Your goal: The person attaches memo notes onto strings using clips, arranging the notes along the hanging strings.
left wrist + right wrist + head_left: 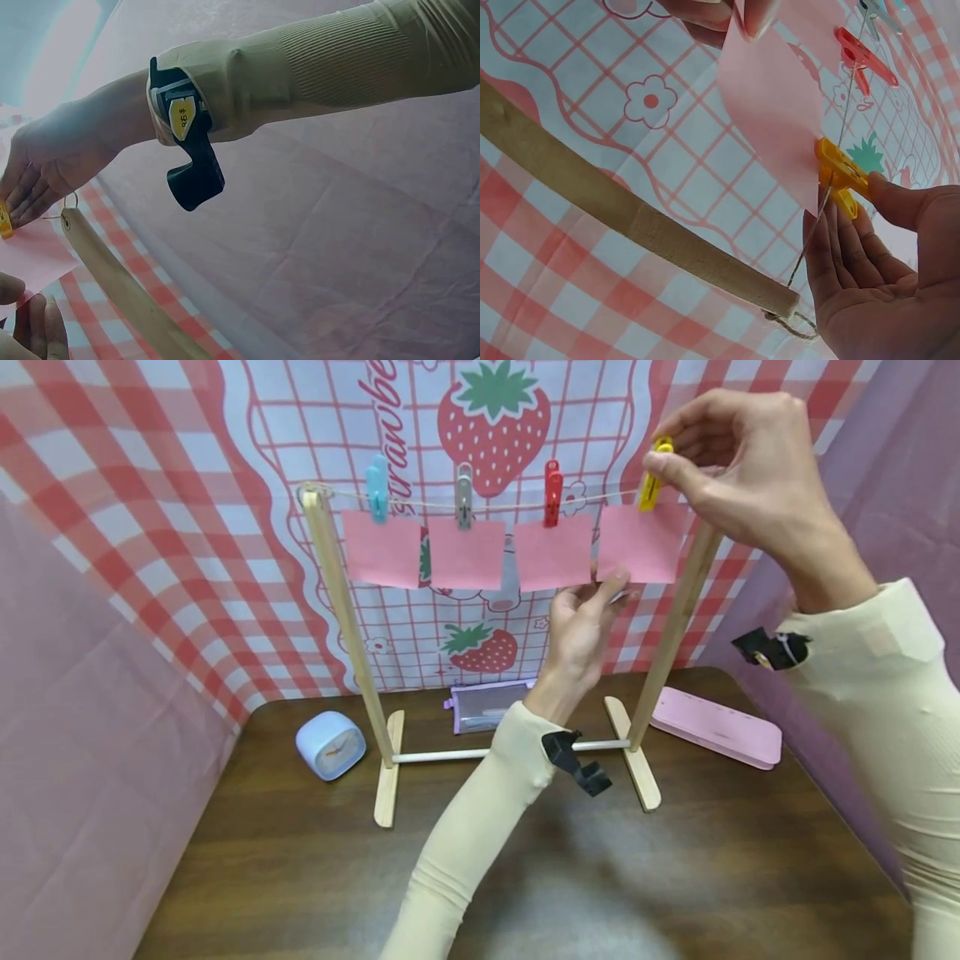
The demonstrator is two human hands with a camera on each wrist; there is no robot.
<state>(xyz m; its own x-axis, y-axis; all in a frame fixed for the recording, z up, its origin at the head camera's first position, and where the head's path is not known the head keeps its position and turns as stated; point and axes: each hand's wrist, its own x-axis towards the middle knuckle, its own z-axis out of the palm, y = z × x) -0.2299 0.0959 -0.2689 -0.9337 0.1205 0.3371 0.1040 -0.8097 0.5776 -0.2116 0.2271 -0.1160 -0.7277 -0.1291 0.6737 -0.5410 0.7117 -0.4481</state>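
Observation:
Four pink paper squares hang in a row from a thin string. My right hand (765,468) pinches a yellow clothespin (650,485), which sits on the string at the top of the rightmost pink paper (642,543). Below, my left hand (581,635) pinches that same sheet near its lower left corner, thumb in front and fingers behind. In the right wrist view the clothespin's tip meets the edge of the paper (769,105), which bends slightly. A red clothespin (552,493), a grey clothespin (464,497) and a light blue clothespin (378,489) grip the other sheets.
The string runs between two posts of a wooden stand (348,627) on a brown table (300,877). A blue clock (331,745) is left of it, a purple mesh pouch (487,706) behind, a pink case (716,728) on the right. A strawberry-print cloth (300,427) hangs behind.

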